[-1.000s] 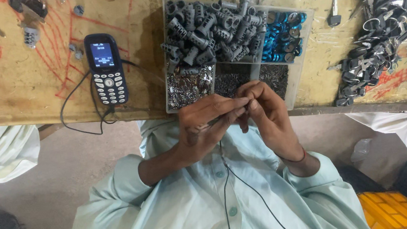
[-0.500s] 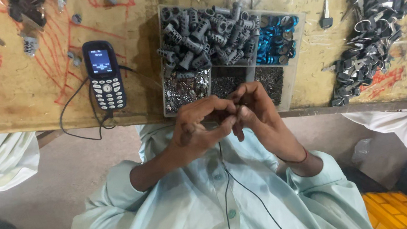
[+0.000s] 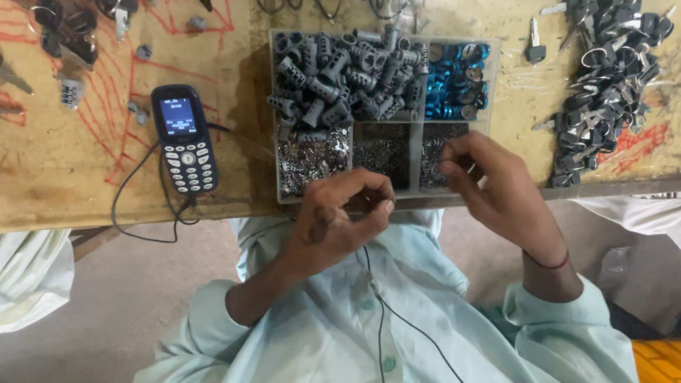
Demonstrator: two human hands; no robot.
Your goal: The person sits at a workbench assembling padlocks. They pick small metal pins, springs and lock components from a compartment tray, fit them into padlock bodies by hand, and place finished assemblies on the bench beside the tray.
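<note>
Grey cylinders, blue caps, tiny metal bits — 1 divided tray point(image 3: 286, 192)
Left hand point(image 3: 335, 225) pinches something too small to tell; right hand point(image 3: 494, 189) dips curled fingers into the tray — handy at the table's edge.

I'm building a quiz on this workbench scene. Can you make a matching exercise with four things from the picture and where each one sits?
Things:
1. mobile phone
2. blue rings
3. pile of black keys
4. grey cylinders

Places:
A. large upper-left compartment of the clear tray
B. on the table at the far right of the picture
C. on the table left of the tray, with a cable attached
D. upper-right compartment of the tray

Pairs: 1-C, 2-D, 3-B, 4-A
</note>
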